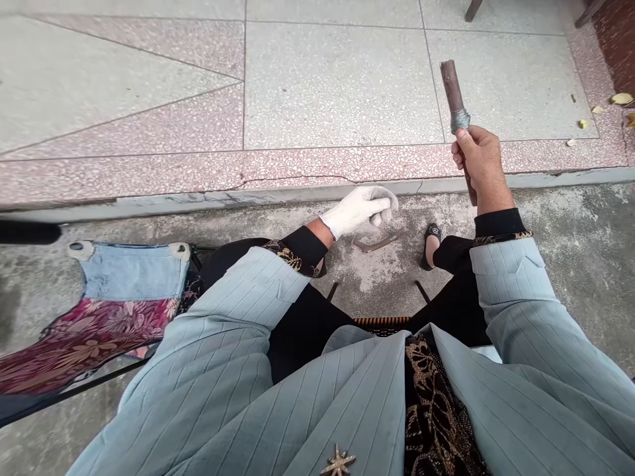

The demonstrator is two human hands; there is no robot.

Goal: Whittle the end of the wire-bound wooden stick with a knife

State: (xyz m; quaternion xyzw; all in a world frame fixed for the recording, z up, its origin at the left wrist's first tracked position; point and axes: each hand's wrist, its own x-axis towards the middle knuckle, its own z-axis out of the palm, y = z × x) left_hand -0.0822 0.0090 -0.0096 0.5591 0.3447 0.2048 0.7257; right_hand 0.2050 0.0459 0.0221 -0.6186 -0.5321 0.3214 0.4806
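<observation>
My right hand point(480, 164) is bare and closed around a dark tool; its brown handle point(453, 89) with a grey wire wrap sticks up above my fist. My left hand point(361, 208) wears a white glove and curls its fingers around a small greyish thing I cannot make out, held just above the concrete ground. A flat brown angled piece point(378, 242) lies on the ground just below the gloved hand, between my knees. I sit in a light blue pinstriped jacket and dark trousers, with one sandalled foot point(430, 244) showing.
A folding chair point(106, 311) with patchwork denim and red floral fabric stands at my left. A raised terrazzo step edge point(278, 192) runs across in front of me. Dry leaves point(621, 99) lie at the far right. Chair legs point(472, 9) show at the top.
</observation>
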